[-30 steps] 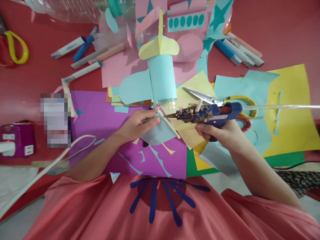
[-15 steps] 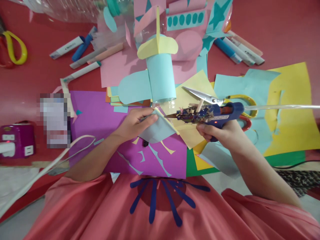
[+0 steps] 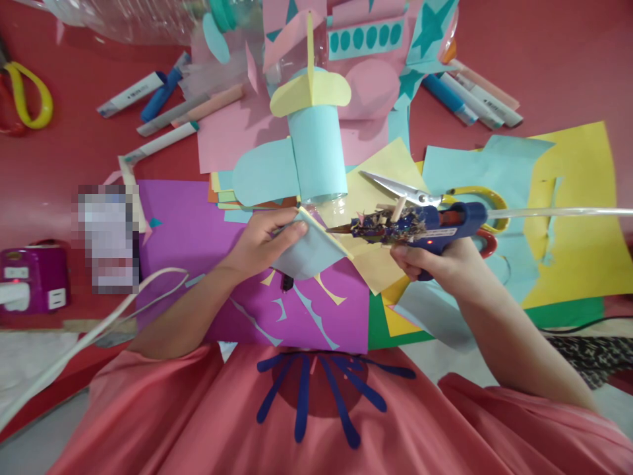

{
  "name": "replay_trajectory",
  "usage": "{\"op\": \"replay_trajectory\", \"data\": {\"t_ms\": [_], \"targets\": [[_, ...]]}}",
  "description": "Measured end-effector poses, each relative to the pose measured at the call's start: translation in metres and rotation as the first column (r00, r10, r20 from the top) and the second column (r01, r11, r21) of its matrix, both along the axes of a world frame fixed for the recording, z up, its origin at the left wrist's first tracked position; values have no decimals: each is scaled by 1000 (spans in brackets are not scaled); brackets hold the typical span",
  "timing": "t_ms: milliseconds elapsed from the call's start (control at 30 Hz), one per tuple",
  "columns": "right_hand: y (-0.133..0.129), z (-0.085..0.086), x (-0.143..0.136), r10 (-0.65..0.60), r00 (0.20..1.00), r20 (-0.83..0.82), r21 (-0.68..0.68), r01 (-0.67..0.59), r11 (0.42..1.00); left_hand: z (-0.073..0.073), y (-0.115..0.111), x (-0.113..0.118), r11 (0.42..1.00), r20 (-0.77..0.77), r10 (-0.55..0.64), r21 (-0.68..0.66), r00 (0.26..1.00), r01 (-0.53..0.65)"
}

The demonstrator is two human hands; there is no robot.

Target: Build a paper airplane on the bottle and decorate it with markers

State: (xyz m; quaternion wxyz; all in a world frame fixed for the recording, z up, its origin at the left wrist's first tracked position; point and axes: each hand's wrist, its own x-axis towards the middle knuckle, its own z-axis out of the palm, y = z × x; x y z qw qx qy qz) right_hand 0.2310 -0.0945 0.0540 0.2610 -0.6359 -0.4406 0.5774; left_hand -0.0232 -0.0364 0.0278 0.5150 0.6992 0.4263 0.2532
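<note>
Head view, hands: our left hand [image 3: 262, 241] pinches a pale blue paper piece [image 3: 309, 251], fingers closed on its upper edge. Our right hand [image 3: 435, 260] is wrapped tight around the grip of a blue glue gun [image 3: 425, 224].

Head view, paper piece: it sits at picture centre, held just above the purple sheet [image 3: 198, 231], at 6 o'clock from the bottle.

Head view, gun: nozzle points toward 9 o'clock, its tip just beside the piece's yellowish right edge. The barrel is crusted with paper scraps; a clear stick trails out toward 3 o'clock.

Head view, bottle: a clear bottle [image 3: 316, 155] wrapped in blue paper, with a yellow nose and one blue wing on its left.

Progress: we judge wrap, nose and one wing done; the held piece is not yet attached.

Surroundings: scissors [image 3: 425, 194] behind the gun; markers [image 3: 168, 112] at 11 o'clock; loose coloured sheets all about.

Unclear: we cannot see any glue bead on the edge, nor whether the tip touches the paper. A blurred patch covers something at 9 o'clock. The stick's far end runs off the picture.
</note>
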Motion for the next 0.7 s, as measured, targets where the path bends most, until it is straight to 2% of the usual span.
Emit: {"op": "replay_trajectory", "data": {"t_ms": [200,567,700], "targets": [[2,4,-3,-19,1000,-8,-5,19,1000,1,1,0,999,30,30,20,999,-31],[0,2,0,-24,1000,-1,1,24,1000,3,-1,-2,995,-63,101,28,993,-99],[-3,-1,2,-33,999,-19,5,33,999,4,-2,-2,992,-46,120,45,992,-118]]}}
